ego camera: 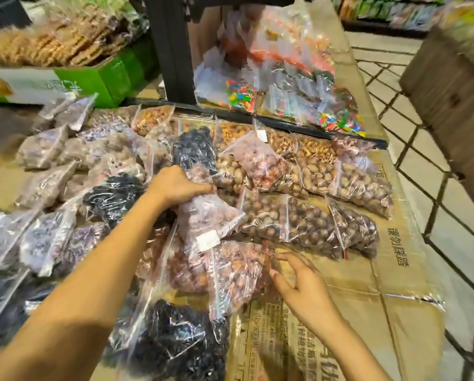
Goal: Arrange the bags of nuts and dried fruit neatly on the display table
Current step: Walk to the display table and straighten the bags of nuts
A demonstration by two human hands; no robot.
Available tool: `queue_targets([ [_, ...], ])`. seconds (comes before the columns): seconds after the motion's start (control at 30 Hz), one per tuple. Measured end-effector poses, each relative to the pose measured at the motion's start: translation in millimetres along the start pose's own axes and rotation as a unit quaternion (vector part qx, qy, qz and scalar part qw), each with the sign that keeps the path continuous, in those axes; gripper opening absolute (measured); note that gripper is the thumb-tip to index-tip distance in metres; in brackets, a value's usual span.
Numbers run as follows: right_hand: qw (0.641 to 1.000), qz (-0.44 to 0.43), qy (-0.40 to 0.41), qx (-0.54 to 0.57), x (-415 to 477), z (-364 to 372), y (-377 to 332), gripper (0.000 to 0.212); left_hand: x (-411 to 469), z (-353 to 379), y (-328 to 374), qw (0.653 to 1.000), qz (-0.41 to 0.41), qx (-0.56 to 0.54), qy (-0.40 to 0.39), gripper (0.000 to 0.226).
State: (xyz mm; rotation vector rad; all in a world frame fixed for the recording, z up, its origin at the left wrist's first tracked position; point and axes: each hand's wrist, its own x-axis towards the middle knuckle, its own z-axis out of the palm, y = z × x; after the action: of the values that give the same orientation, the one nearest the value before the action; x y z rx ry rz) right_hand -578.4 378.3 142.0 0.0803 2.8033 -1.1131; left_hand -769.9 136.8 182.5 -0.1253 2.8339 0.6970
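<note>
Clear zip bags of nuts and dried fruit cover a cardboard-topped display table (395, 270). My left hand (175, 185) grips the top of a bag of pinkish-brown nuts (205, 218) bearing a white label, held over the pile. My right hand (299, 284) is open, fingers spread, touching the right edge of a reddish-brown nut bag (238, 270) that lies flat. To the right, bags of round brown nuts (307, 224) lie in neat rows. Dark dried-fruit bags (180, 342) sit near the front, and another dark dried-fruit bag (194, 149) is further back.
Loose purple-grey bags (46, 237) are heaped at the left. Bags of coloured candy (337, 119) lie beyond a black post (172, 48). A green box (98, 78) holds biscuits at the back left. A wire-grid cart (436, 188) stands along the table's right side.
</note>
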Motion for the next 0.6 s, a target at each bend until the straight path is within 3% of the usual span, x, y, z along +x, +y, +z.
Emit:
queue_targets([
  [0.07, 1.0, -0.011, 0.019, 0.02, 1, 0, -10, 0.036, -17, 0, 3, 0.993, 0.004, -0.064, 0.094, 0.063],
  [0.2, 0.993, 0.006, 0.004, 0.115, 2, -1, -32, 0.044, -60, 0, 27, 0.943, -0.081, -0.265, 0.185, 0.092],
  [0.3, 0.958, 0.06, -0.033, 0.28, 13, -2, -50, 0.075, -91, 15, 48, 0.873, -0.139, -0.451, 0.124, 0.081],
  [0.37, 0.895, 0.092, -0.015, 0.436, 23, -3, -57, 0.087, -109, 30, 63, 0.825, -0.162, -0.538, 0.064, 0.092],
  [0.43, 0.794, 0.111, 0.035, 0.596, 32, -10, -56, 0.064, -123, 45, 71, 0.791, -0.173, -0.587, -0.002, 0.093],
  [0.47, 0.762, 0.113, 0.056, 0.635, 34, -17, -54, 0.051, -129, 52, 72, 0.779, -0.172, -0.602, -0.045, 0.086],
  [0.53, 0.755, 0.131, 0.082, 0.637, 33, -32, -46, 0.051, -140, 62, 67, 0.783, -0.153, -0.588, -0.136, 0.09],
  [0.6, 0.77, 0.14, 0.086, 0.617, 35, -42, -28, 0.065, -148, 61, 61, 0.812, -0.117, -0.548, -0.162, 0.102],
])
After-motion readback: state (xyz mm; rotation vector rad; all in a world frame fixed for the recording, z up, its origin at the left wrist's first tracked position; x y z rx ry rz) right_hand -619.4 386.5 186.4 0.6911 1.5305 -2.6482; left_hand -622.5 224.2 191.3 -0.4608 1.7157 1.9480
